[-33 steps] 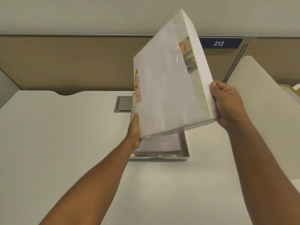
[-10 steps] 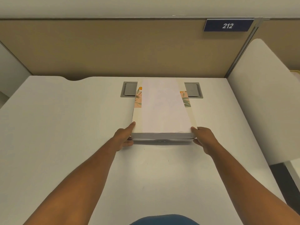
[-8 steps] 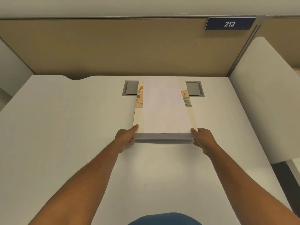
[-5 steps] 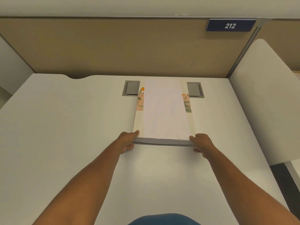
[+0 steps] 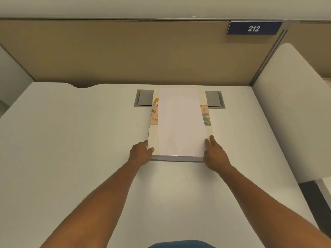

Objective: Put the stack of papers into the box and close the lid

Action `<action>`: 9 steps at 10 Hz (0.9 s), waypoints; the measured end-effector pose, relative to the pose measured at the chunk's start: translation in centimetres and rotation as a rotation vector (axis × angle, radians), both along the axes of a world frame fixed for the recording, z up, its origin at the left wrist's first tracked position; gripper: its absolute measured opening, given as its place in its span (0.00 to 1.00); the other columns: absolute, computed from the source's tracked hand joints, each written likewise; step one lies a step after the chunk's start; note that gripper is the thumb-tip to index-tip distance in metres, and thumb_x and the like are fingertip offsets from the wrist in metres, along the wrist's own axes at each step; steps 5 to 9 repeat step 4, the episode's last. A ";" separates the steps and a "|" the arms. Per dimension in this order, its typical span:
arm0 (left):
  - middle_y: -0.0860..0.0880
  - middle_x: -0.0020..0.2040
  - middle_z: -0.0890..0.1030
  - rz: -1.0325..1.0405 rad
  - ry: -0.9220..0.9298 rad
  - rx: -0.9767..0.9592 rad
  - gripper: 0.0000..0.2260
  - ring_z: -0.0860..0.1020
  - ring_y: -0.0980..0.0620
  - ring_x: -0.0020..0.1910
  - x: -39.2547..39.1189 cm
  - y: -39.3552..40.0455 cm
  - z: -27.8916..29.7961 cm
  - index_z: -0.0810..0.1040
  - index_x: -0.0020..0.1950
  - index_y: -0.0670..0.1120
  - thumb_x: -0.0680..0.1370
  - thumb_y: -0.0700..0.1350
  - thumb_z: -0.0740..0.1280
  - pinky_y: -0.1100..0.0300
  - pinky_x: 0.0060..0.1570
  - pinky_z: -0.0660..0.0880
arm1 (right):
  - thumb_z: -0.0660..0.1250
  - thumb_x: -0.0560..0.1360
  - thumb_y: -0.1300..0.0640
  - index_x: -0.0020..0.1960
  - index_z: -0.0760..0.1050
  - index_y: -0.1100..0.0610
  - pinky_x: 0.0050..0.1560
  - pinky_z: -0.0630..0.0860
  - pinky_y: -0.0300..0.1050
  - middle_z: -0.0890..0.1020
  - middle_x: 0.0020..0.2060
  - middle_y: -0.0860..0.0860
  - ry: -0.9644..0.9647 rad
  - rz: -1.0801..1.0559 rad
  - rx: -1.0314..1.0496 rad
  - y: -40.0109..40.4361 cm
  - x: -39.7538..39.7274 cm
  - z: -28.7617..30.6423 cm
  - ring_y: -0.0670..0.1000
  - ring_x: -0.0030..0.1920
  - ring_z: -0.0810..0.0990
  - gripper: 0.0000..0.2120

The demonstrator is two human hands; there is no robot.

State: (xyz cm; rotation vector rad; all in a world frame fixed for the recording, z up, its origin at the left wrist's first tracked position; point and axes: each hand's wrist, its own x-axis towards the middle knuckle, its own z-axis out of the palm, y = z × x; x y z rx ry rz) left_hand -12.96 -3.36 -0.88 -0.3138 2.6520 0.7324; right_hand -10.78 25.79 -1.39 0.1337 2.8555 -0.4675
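Note:
The white box lid (image 5: 180, 122), with flowered strips along both long sides, lies flat over the box in the middle of the white desk (image 5: 71, 158). It covers the box base and the stack of papers, so neither shows. My left hand (image 5: 141, 153) grips the lid's near left corner, thumb on top and fingers against the side. My right hand (image 5: 215, 154) rests at the near right corner with its fingers stretched flat along the lid's right edge.
A grey cable hatch (image 5: 145, 98) is set into the desk behind the box, partly covered by it. A tan partition (image 5: 125, 54) with a "212" sign (image 5: 253, 28) closes the back. A white side panel (image 5: 293, 111) stands at the right.
The lid came down from tilted in the air to flat on the box. In the last half second its front edge dropped fully and my right fingers slid onto its top.

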 end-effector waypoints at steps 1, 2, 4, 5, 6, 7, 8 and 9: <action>0.44 0.70 0.76 -0.043 -0.038 -0.034 0.26 0.73 0.42 0.68 -0.4 -0.2 -0.1 0.65 0.77 0.44 0.81 0.54 0.61 0.53 0.66 0.70 | 0.57 0.76 0.60 0.74 0.59 0.59 0.59 0.73 0.54 0.53 0.79 0.55 -0.036 -0.014 0.060 -0.5 -0.1 0.1 0.63 0.67 0.69 0.27; 0.42 0.72 0.73 -0.096 -0.094 -0.047 0.26 0.71 0.41 0.70 -0.6 -0.3 0.1 0.63 0.77 0.43 0.82 0.54 0.59 0.53 0.67 0.69 | 0.57 0.76 0.58 0.73 0.60 0.57 0.59 0.72 0.57 0.55 0.77 0.54 -0.088 0.019 0.176 -0.4 -0.5 0.9 0.61 0.68 0.66 0.26; 0.40 0.74 0.66 -0.136 0.059 -0.119 0.31 0.66 0.38 0.72 -0.3 1.5 2.2 0.54 0.79 0.43 0.81 0.53 0.60 0.46 0.68 0.69 | 0.55 0.80 0.48 0.74 0.59 0.54 0.60 0.70 0.60 0.60 0.74 0.56 0.011 0.081 0.194 -0.3 -0.8 2.3 0.60 0.71 0.63 0.25; 0.40 0.74 0.66 -0.136 0.059 -0.119 0.31 0.66 0.38 0.72 -0.3 1.5 2.2 0.54 0.79 0.43 0.81 0.53 0.60 0.46 0.68 0.69 | 0.55 0.80 0.48 0.74 0.59 0.54 0.60 0.70 0.60 0.60 0.74 0.56 0.011 0.081 0.194 -0.3 -0.8 2.3 0.60 0.71 0.63 0.25; 0.40 0.74 0.66 -0.136 0.059 -0.119 0.31 0.66 0.38 0.72 -0.3 1.5 2.2 0.54 0.79 0.43 0.81 0.53 0.60 0.46 0.68 0.69 | 0.55 0.80 0.48 0.74 0.59 0.54 0.60 0.70 0.60 0.60 0.74 0.56 0.011 0.081 0.194 -0.3 -0.8 2.3 0.60 0.71 0.63 0.25; 0.40 0.74 0.66 -0.136 0.059 -0.119 0.31 0.66 0.38 0.72 -0.3 1.5 2.2 0.54 0.79 0.43 0.81 0.53 0.60 0.46 0.68 0.69 | 0.55 0.80 0.48 0.74 0.59 0.54 0.60 0.70 0.60 0.60 0.74 0.56 0.011 0.081 0.194 -0.3 -0.8 2.3 0.60 0.71 0.63 0.25; 0.40 0.74 0.66 -0.136 0.059 -0.119 0.31 0.66 0.38 0.72 -0.3 1.5 2.2 0.54 0.79 0.43 0.81 0.53 0.60 0.46 0.68 0.69 | 0.55 0.80 0.48 0.74 0.59 0.54 0.60 0.70 0.60 0.60 0.74 0.56 0.011 0.081 0.194 -0.3 -0.8 2.3 0.60 0.71 0.63 0.25; 0.40 0.74 0.66 -0.136 0.059 -0.119 0.31 0.66 0.38 0.72 -0.3 1.5 2.2 0.54 0.79 0.43 0.81 0.53 0.60 0.46 0.68 0.69 | 0.55 0.80 0.48 0.74 0.59 0.54 0.60 0.70 0.60 0.60 0.74 0.56 0.011 0.081 0.194 -0.3 -0.8 2.3 0.60 0.71 0.63 0.25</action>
